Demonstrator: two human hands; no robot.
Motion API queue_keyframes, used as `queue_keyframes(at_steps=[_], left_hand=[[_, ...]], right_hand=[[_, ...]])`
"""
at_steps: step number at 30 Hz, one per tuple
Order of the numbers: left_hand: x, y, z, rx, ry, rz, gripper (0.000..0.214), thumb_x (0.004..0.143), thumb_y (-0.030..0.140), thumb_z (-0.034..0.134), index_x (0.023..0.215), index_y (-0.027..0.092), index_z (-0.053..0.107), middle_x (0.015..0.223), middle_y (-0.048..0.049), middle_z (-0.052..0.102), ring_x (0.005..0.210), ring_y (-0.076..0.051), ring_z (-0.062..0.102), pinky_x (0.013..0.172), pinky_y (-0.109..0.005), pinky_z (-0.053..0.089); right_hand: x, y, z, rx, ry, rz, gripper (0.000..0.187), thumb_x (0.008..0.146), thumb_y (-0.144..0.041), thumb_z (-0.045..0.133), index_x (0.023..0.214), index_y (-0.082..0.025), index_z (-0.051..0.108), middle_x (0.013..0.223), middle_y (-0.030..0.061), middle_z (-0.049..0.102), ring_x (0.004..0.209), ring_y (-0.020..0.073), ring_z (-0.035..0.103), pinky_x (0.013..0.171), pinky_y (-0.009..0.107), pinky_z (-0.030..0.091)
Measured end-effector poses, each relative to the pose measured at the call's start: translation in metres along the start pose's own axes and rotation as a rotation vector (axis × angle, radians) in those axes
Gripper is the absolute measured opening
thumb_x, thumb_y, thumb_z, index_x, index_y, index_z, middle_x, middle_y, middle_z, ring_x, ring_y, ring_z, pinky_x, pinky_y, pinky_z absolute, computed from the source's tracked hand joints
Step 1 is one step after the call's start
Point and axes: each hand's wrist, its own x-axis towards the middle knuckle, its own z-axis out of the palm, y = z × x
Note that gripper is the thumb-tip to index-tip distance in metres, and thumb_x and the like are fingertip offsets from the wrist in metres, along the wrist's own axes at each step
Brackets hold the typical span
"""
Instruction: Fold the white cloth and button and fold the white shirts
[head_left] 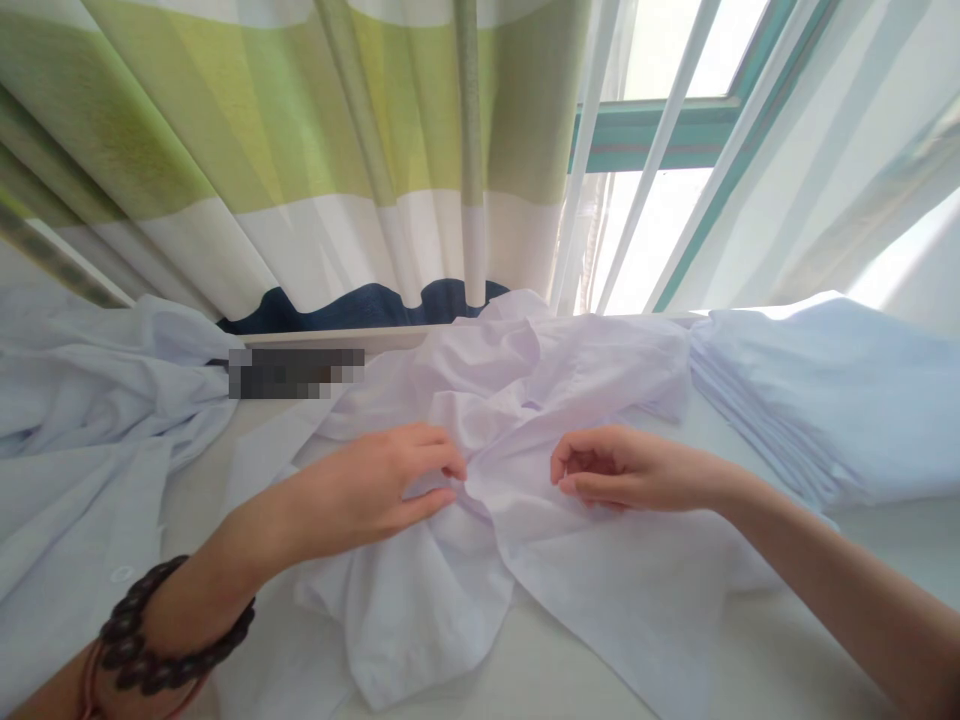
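A crumpled white garment [525, 400] lies spread in loose folds in front of me, its lower panels reaching toward the near side. My left hand [405, 475] rests over its middle with the thumb and curled fingers apart, fingertips beside a fold. A dark beaded bracelet [176, 625] circles that wrist. To the right, my right hand [611, 468] is over the same garment, fingers bent and thumb close to the index fingertip in a pinch. Whatever may be between those tips is too small to make out.
Neatly stacked folded white cloth [832, 400] sits at the right. Another rumpled white garment [82, 480] with a button lies left, near a blurred-out dark object [292, 372]. A green-and-white curtain [300, 130] and a barred window [660, 140] stand behind the white tabletop [480, 690].
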Motion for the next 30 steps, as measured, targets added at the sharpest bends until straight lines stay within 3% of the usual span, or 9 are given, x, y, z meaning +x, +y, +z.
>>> queue_keyframes(at_steps=[4,7,10,14,17,21,25,28,30], left_hand=[[-0.008,-0.001,0.005,-0.01,-0.165,-0.103,0.022,0.083,0.027,0.058,0.104,0.027,0.066,0.075,0.0038,0.067,0.064,-0.014,0.061,0.058,-0.019,0.043],[-0.016,-0.002,0.009,-0.042,-0.186,-0.098,0.033,0.075,0.024,0.067,0.108,0.027,0.065,0.062,0.0063,0.063,0.052,-0.013,0.058,0.047,-0.018,0.038],[-0.016,-0.005,0.014,-0.022,-0.17,-0.135,0.061,0.066,0.031,0.076,0.124,0.026,0.056,0.074,0.0032,0.068,0.062,-0.018,0.063,0.054,-0.021,0.044],[-0.013,-0.006,0.02,0.024,-0.055,-0.175,0.086,0.064,0.036,0.078,0.141,0.022,0.042,0.112,-0.0078,0.066,0.093,-0.026,0.064,0.079,-0.029,0.048],[-0.012,-0.004,0.022,0.023,-0.079,-0.168,0.095,0.061,0.033,0.08,0.144,0.02,0.036,0.106,-0.0071,0.068,0.088,-0.025,0.064,0.077,-0.028,0.048],[-0.007,0.001,0.022,0.039,-0.08,-0.126,0.072,0.07,0.038,0.075,0.134,0.021,0.05,0.074,0.0009,0.066,0.065,-0.019,0.061,0.058,-0.024,0.043],[0.003,0.006,0.025,0.138,0.038,-0.033,0.023,0.087,0.035,0.058,0.104,0.025,0.07,0.084,-0.0015,0.065,0.073,-0.017,0.061,0.065,-0.025,0.043],[0.005,0.011,0.026,0.136,-0.016,0.093,0.013,0.085,0.025,0.061,0.086,0.023,0.074,0.086,-0.0015,0.063,0.076,-0.015,0.06,0.068,-0.023,0.043],[0.004,0.015,0.025,0.075,-0.082,0.169,0.012,0.085,0.025,0.062,0.083,0.023,0.074,0.081,-0.0002,0.063,0.074,-0.014,0.059,0.069,-0.022,0.043]], right_hand=[[0.002,-0.002,0.01,-0.46,0.265,-0.07,0.031,0.087,-0.041,0.053,0.11,-0.022,0.06,0.104,0.0069,0.061,0.092,0.021,0.057,0.08,0.035,0.047],[0.008,0.012,0.018,-0.696,0.355,-0.064,0.051,0.09,-0.047,0.046,0.136,-0.025,0.046,0.138,0.0107,0.046,0.127,0.0292,0.04,0.105,0.048,0.032],[0.017,0.029,0.022,-0.818,0.428,0.038,0.058,0.095,-0.051,0.031,0.147,-0.025,0.032,0.152,0.0096,0.032,0.14,0.0295,0.024,0.112,0.052,0.019],[0.023,0.042,0.018,-0.86,0.48,0.07,0.059,0.097,-0.051,0.024,0.149,-0.023,0.026,0.155,0.0075,0.027,0.142,0.0268,0.021,0.114,0.05,0.017],[0.023,0.043,0.016,-0.859,0.474,0.044,0.06,0.097,-0.051,0.025,0.149,-0.022,0.027,0.155,0.0077,0.027,0.141,0.027,0.022,0.114,0.049,0.018],[0.021,0.041,0.015,-0.863,0.458,0.013,0.06,0.097,-0.05,0.026,0.149,-0.022,0.026,0.154,0.0081,0.028,0.141,0.0269,0.022,0.115,0.049,0.018],[0.013,0.039,0.01,-0.83,0.359,0.031,0.076,0.089,-0.064,0.035,0.151,-0.021,0.022,0.157,0.0096,0.018,0.143,0.0315,0.014,0.115,0.052,0.015],[0.002,0.035,0.005,-0.78,0.216,0.056,0.103,0.073,-0.076,0.051,0.152,-0.02,0.018,0.159,0.0122,0.009,0.143,0.0372,0.008,0.114,0.055,0.014],[-0.006,0.029,0.003,-0.76,0.173,0.05,0.112,0.063,-0.075,0.063,0.151,-0.02,0.021,0.157,0.0141,0.015,0.142,0.0399,0.013,0.113,0.056,0.017]])
